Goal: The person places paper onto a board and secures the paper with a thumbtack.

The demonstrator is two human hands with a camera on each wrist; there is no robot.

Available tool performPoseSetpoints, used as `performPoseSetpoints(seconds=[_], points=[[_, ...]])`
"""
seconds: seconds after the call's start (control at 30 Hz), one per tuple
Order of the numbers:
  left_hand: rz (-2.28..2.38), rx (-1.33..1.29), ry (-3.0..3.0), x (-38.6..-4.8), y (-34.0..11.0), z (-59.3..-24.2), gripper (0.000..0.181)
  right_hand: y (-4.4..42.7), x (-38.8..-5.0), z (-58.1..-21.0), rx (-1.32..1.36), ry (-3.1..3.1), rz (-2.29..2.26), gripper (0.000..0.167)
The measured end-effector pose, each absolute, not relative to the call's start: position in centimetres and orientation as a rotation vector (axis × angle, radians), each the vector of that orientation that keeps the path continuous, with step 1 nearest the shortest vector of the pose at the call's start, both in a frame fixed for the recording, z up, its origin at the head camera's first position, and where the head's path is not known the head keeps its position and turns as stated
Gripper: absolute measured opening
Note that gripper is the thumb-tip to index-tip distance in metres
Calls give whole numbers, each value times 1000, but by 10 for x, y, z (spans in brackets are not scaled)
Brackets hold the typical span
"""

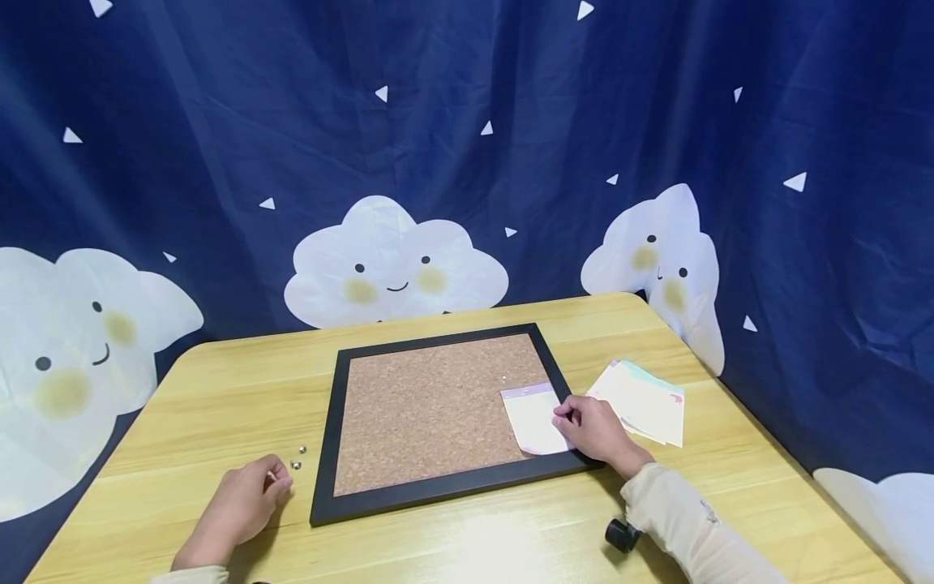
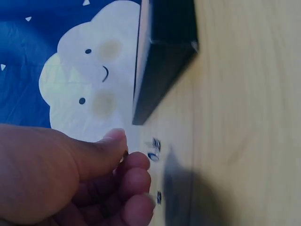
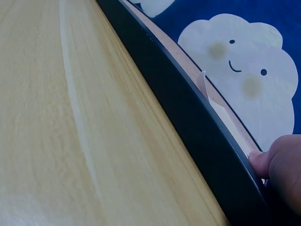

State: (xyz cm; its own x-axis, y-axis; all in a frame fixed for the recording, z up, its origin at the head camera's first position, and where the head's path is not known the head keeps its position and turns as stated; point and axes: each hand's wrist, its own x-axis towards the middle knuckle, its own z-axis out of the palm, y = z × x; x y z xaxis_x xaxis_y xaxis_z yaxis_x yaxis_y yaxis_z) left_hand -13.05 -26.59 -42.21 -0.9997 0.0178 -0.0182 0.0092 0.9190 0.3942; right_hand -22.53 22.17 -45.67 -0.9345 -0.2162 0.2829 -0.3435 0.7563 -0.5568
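A black-framed cork board [image 1: 430, 422] lies on the wooden table. Over its lower right corner is a pale note sheet [image 1: 536, 418] with a lilac top band; one corner curls up in the right wrist view. My right hand [image 1: 600, 430] holds the sheet's right edge, its thumb [image 3: 259, 164] against the paper. Left of the board, my left hand [image 1: 244, 504] pinches a tiny metallic thing between thumb and index finger, mostly hidden, apparently a thumbtack [image 2: 124, 155]. Several silver thumbtacks [image 2: 154, 155] lie on the table beside those fingers.
More pale note sheets [image 1: 642, 401] lie fanned out right of the board. A short black cylindrical object [image 1: 622, 535] is by the right sleeve. A dark blue curtain [image 1: 438, 162] with smiling clouds hangs behind the table [image 1: 409, 543].
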Motion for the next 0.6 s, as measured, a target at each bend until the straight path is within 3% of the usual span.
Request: performPoseSetpoints(seconds=[0.2, 0.6], points=[[681, 33, 3103, -133, -256, -417, 2, 221, -225, -456, 445, -2750, 934, 9], [722, 114, 3134, -138, -240, -409, 11, 222, -224, -455, 433, -2759, 920, 5]])
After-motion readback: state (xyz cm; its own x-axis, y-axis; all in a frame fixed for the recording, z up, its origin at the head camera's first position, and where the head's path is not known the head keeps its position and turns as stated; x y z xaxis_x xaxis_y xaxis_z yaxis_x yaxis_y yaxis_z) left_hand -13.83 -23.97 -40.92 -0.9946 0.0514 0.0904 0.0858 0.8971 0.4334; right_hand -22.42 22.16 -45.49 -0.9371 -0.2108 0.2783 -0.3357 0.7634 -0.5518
